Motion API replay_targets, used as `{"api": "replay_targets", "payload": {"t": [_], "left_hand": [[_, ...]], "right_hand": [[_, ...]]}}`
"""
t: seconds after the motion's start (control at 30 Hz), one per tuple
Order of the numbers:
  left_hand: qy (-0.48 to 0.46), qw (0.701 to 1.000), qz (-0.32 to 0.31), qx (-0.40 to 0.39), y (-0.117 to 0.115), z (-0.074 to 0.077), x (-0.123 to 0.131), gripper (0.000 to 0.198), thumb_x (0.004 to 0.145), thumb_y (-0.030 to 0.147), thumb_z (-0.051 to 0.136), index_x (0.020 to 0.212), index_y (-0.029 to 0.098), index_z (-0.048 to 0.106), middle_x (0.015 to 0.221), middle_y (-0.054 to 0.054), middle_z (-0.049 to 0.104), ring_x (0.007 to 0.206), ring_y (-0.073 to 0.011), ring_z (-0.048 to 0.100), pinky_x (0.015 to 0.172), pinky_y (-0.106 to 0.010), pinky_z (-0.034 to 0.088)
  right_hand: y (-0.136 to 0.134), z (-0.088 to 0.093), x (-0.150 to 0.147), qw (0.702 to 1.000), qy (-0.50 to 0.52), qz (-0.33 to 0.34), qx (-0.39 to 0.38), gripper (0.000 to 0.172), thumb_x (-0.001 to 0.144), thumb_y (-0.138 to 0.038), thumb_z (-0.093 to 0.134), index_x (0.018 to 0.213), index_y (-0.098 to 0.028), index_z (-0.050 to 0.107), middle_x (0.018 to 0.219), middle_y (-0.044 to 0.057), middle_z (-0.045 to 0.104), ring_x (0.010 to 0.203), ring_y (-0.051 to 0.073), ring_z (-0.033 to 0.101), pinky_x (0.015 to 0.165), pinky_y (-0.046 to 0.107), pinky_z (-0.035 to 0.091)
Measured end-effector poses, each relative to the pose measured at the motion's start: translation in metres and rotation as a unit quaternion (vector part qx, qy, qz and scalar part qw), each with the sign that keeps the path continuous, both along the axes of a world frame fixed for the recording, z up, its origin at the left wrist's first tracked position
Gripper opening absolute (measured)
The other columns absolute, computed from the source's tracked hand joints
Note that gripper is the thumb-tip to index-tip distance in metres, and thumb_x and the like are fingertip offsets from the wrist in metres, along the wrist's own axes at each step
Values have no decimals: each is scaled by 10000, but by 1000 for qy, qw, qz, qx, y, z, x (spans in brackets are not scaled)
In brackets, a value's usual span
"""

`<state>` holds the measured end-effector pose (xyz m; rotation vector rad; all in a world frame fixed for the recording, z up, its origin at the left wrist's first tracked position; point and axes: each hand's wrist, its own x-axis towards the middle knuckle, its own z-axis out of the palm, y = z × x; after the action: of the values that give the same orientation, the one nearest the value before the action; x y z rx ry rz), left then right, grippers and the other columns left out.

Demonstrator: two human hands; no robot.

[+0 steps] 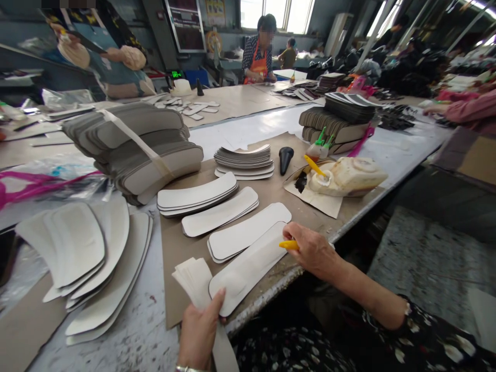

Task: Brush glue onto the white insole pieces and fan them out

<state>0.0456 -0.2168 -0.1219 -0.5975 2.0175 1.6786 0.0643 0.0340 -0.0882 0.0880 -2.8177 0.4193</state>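
Observation:
My left hand [201, 330] is closed round a bundle of pale strips [194, 279], which fan out above the fingers and hang below them. Its thumb presses on the near end of a long white curved panel [248, 268]. At that panel's far end, my right hand [313, 250] grips a yellow-handled tool [289, 245]; its working end is hidden. Just behind lies a similar white panel pair [250, 227]. Two further small stacks of curved panels [220, 212] [197, 195] lie beyond, all on a brown sheet [174, 289].
A glue-smeared container [356, 175] with a yellow-handled stick [314, 165] stands right, near green-tipped bottles [321, 144] and a black tool [285, 159]. Tied panel stacks [135, 150] and loose panels [101, 274] lie left. Co-workers [259, 51] stand across the table.

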Motion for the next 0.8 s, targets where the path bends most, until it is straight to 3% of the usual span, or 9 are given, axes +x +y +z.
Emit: {"api": "replay_targets", "payload": {"t": [0.37, 0.6, 0.73, 0.8], "left_hand": [[-2, 999, 23, 24, 2, 8, 1, 211, 605, 327, 678, 655, 140, 593, 541, 0, 575, 476, -123, 465, 444, -229, 392], [-64, 996, 30, 53, -9, -8, -3, 294, 605, 364, 691, 770, 130, 621, 507, -2, 584, 475, -157, 517, 487, -269, 442], [-58, 997, 38, 39, -16, -19, -8, 303, 593, 325, 711, 812, 128, 639, 709, -70, 683, 743, -237, 630, 675, -311, 502], [-61, 997, 34, 25, -18, -21, -10, 328, 587, 342, 714, 816, 119, 640, 710, -81, 686, 775, -257, 634, 683, -323, 509]], "right_hand": [[15, -19, -11, 998, -43, -33, 37, 226, 701, -38, 445, 851, -206, 440, 833, 29, 582, 747, 156, 555, 654, 230, 374], [17, -28, -14, 995, -76, -51, 48, 214, 714, -46, 468, 865, -197, 454, 839, 29, 584, 763, 154, 563, 649, 222, 382], [18, -28, -17, 994, -88, -48, 42, 249, 705, -28, 473, 894, -189, 454, 864, 34, 590, 800, 153, 568, 667, 219, 389], [19, -27, -18, 994, -93, -49, 38, 250, 710, -29, 467, 900, -191, 455, 867, 30, 593, 792, 145, 570, 659, 215, 390]]}}
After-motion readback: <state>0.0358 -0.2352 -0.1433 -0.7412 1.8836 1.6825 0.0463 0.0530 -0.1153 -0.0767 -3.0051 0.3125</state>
